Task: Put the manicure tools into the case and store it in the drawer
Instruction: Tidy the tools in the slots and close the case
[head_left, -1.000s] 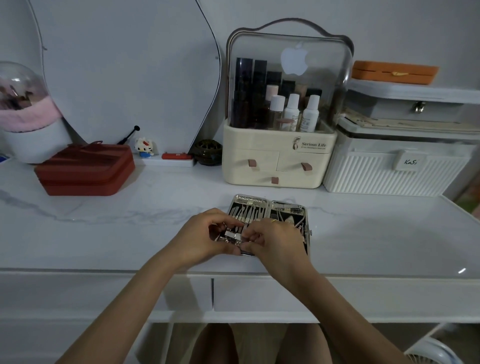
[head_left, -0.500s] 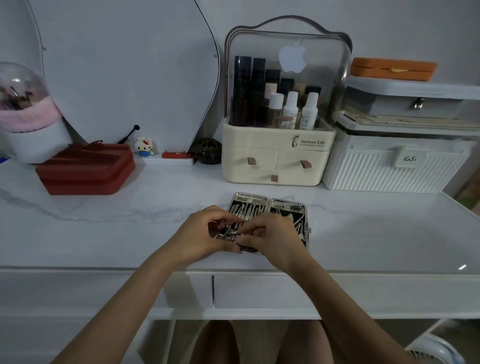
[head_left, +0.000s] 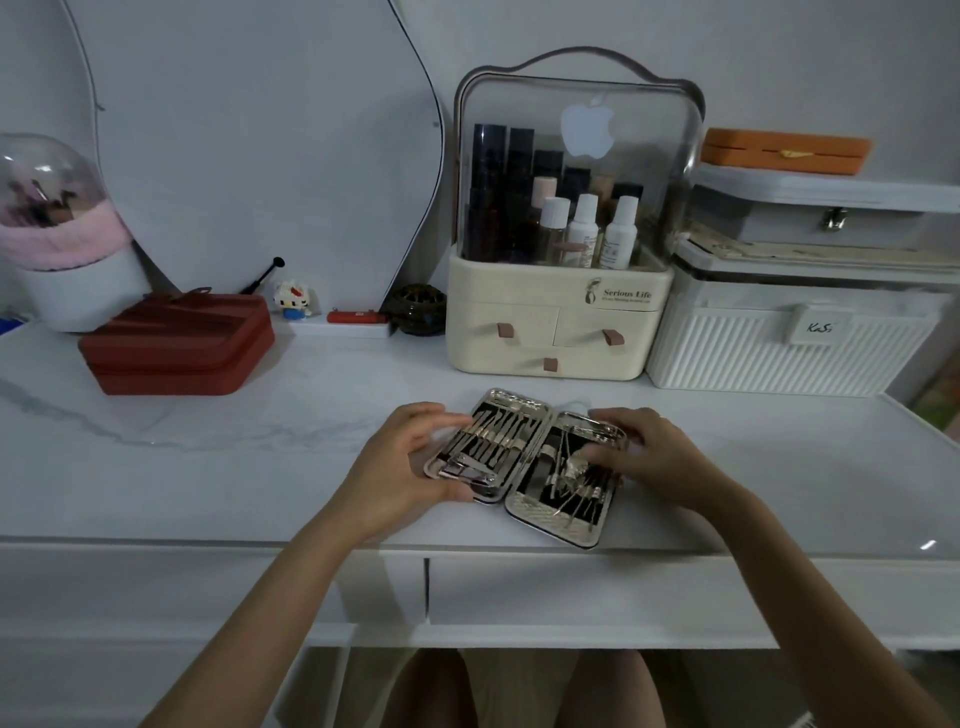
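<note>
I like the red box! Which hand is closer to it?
Left. The left hand is at the open manicure case's left edge, nearer the red box; the right hand is beyond the case.
</note>
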